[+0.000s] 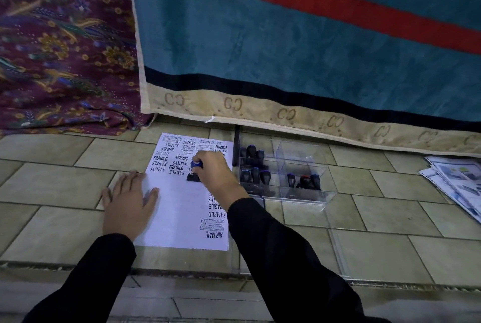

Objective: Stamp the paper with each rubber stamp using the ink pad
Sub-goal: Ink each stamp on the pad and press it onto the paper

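A white sheet of paper (182, 213) lies on the tiled floor, covered in black stamp prints such as SAMPLE, FRAGILE and AIR MAIL. My right hand (213, 171) grips a rubber stamp (195, 170) with a blue handle and black base, its base resting on the paper's middle. My left hand (128, 201) lies flat, fingers spread, on the paper's left edge. A clear plastic organizer (320, 195) to the right holds several dark-handled stamps (256, 175). A dark flat thing, maybe the ink pad (259, 201), peeks out by my right wrist, mostly hidden.
A teal cloth with a red stripe (299, 36) hangs just behind the paper and organizer. A purple floral fabric (62, 49) lies at the back left. Printed papers (455, 182) sit at the far right. A clear lid (335, 252) lies on the floor right of my right arm.
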Available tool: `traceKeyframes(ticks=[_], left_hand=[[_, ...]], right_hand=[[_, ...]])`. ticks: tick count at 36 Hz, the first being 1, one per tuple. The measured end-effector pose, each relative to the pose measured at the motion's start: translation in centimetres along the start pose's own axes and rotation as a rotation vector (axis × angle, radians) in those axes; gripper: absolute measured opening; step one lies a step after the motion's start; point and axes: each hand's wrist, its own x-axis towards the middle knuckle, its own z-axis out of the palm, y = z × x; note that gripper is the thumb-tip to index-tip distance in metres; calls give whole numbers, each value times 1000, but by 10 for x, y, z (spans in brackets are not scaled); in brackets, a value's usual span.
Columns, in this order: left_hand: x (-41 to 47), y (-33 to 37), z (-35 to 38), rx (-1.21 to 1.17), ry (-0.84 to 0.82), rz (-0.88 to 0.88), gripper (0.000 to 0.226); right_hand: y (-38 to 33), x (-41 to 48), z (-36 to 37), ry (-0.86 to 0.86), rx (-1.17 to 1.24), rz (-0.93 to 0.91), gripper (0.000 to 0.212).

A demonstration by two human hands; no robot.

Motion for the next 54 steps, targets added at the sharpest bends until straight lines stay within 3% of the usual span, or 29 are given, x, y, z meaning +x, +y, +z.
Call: traceKeyframes(ticks=[6,13,20,25,32,35,38,43,54], left_hand=[[-4,4,5,3,-2,-6,51],[-3,3,1,5,15,11,51],[-3,2,0,20,29,20,68],[-3,2,0,18,25,16,68],[-3,2,0,16,32,15,67],[-2,2,1,16,41,16,67],[-2,2,1,22,38,14,67],[-2,3,1,30,39,13,67],[-4,5,-2,31,41,20,65]], right_hand=[[10,-12,8,-1,-46,-44,2],[3,-4,2,3,20,5,6],[10,-13,10,28,42,-18,10],[11,-5,-2,51,189,70,18],[48,-1,-82,542,421,172,27],[76,-6,-120,727,362,209,24],[108,-17,-144,804,270,266,20],[155,-27,-149,645,26,427,21],[164,-17,-132,327,-41,532,13]])
